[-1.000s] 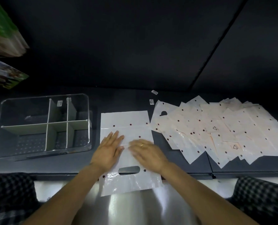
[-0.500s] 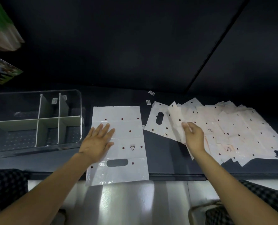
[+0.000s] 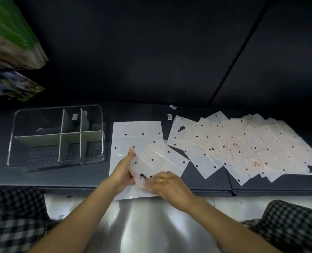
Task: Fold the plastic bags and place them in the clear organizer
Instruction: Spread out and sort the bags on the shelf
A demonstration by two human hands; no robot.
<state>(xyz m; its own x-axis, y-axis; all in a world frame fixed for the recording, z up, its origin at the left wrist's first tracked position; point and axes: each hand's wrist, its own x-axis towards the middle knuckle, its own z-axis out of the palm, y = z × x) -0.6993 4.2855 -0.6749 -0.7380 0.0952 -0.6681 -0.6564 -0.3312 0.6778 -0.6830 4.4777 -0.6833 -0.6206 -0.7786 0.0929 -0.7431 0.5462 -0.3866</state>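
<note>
Both hands hold one bag (image 3: 160, 157) tilted above the flat bag (image 3: 133, 141) that lies on the dark bench (image 3: 60, 176) at centre. The left hand (image 3: 123, 170) grips the held bag's left edge, thumb up along it, fingers curled behind. The right hand (image 3: 167, 185), a ring (image 3: 161, 179) on one finger, lies curled over the bag's near end beside its handle hole. The flat bag's near end overhangs the bench edge. At 9 o'clock of it stands the organizer (image 3: 56, 136), its white dividers splitting it into compartments, with no bags seen inside. At 3 o'clock the pile (image 3: 246, 145) of loose bags fans out over the bench, just beside the flat bag
</note>
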